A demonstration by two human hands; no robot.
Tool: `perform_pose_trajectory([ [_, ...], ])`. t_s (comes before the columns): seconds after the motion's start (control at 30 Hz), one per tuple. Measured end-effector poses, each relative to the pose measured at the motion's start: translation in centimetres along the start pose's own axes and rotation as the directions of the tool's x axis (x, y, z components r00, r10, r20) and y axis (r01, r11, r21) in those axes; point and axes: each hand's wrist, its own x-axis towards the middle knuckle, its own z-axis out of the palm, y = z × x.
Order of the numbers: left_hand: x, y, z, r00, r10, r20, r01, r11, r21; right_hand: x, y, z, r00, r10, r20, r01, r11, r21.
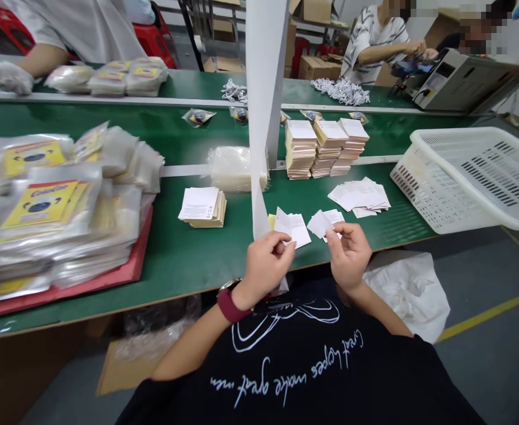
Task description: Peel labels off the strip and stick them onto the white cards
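Your left hand (pixel 265 271) pinches a few white cards (pixel 292 228) in a narrow grip, and your right hand (pixel 350 257) holds a second small bunch (pixel 325 223) the same way, both just beside the white upright panel (pixel 263 100). Keep each grip light — edges squared.

Print on the cards (pixel 293 228) too small to read; green conveyor belt (pixel 197 133) partly behind an upright panel (pixel 264 88)
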Motion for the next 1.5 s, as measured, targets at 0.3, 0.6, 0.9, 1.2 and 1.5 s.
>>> perform_pose_trajectory([
  [0.3, 0.8, 2.7, 2.0, 0.998, -0.063, 0.026, 0.066, 0.983, -0.173, -0.6, -1.4, 0.3, 0.969, -0.236, 0.071, 0.235, 0.972, 0.018],
  [0.6, 0.4, 2.7, 2.1, 0.997, 0.069, 0.015, -0.067, 0.992, -0.109, -1.1, -0.3, 0.4, 0.995, -0.08, 0.065, 0.072, 0.99, 0.125],
  [0.9, 0.3, 0.6, 1.8, 0.961, 0.275, -0.041, -0.262, 0.945, 0.197, -0.7, 0.0, 0.3, 0.998, -0.055, -0.041, 0.063, 0.974, 0.216],
  [1.2, -1.6, -4.3, -5.1, 0.944, 0.317, -0.094, -0.161, 0.688, 0.707, -0.6, 5.2, -4.2, 0.957, 0.156, -0.244, -0.159, 0.987, 0.009],
  [1.5, -1.1, -4.0, -0.2, 0.833, 0.436, 0.34, -0.55, 0.716, 0.431, -1.7, 6.5, -4.1, 0.95, 0.307, -0.064, -0.311, 0.949, -0.053],
])
